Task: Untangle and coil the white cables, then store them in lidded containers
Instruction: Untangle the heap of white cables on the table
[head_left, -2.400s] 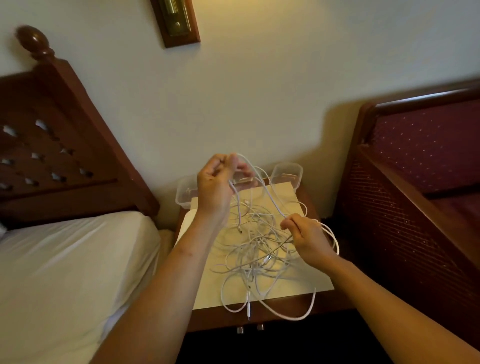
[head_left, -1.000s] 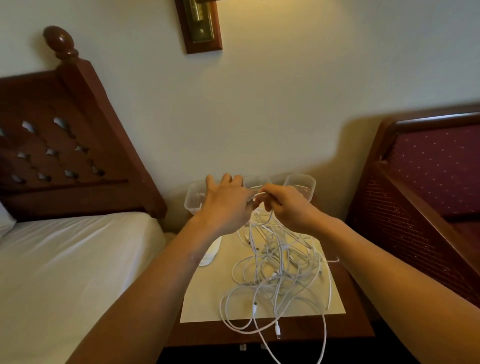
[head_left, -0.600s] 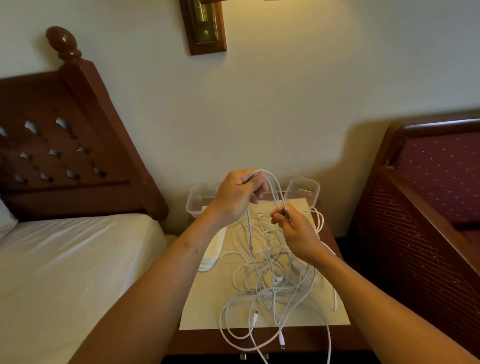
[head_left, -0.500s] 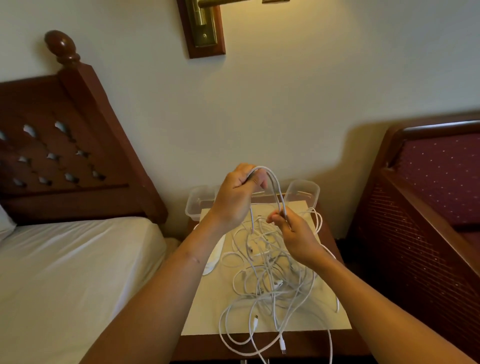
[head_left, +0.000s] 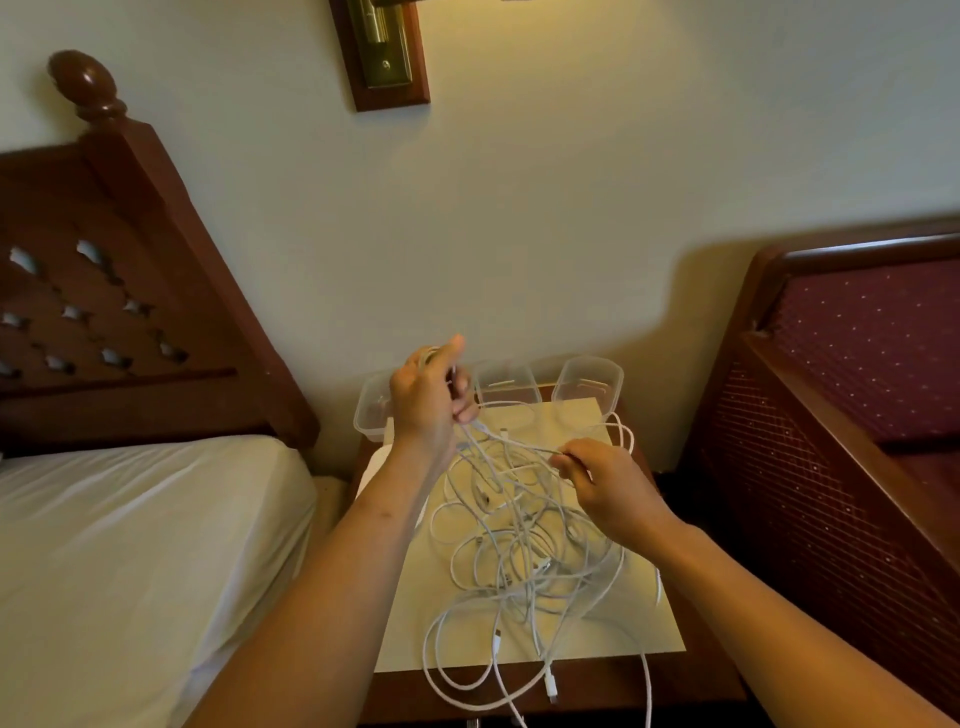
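Observation:
A tangle of white cables (head_left: 524, 561) lies on a pale sheet covering the wooden nightstand (head_left: 613, 691), with loops hanging over its front edge. My left hand (head_left: 428, 400) is raised above the back of the tangle and grips a bunch of cable in curled fingers. My right hand (head_left: 602, 486) is lower and to the right, pinching one strand that runs taut up to the left hand. Clear plastic containers stand along the wall behind: one on the left (head_left: 371, 410), partly hidden by my left hand, one in the middle (head_left: 506, 382) and one on the right (head_left: 589, 384).
A bed with a white sheet (head_left: 130, 545) and a dark wooden headboard (head_left: 104, 312) is on the left. A dark wood chair with maroon upholstery (head_left: 857, 364) stands close on the right. A brass fixture on a wooden plate (head_left: 382, 52) hangs on the wall.
My right hand has moved down and to the right, drawing a strand out from the left hand. My left hand has kept its grip near the containers.

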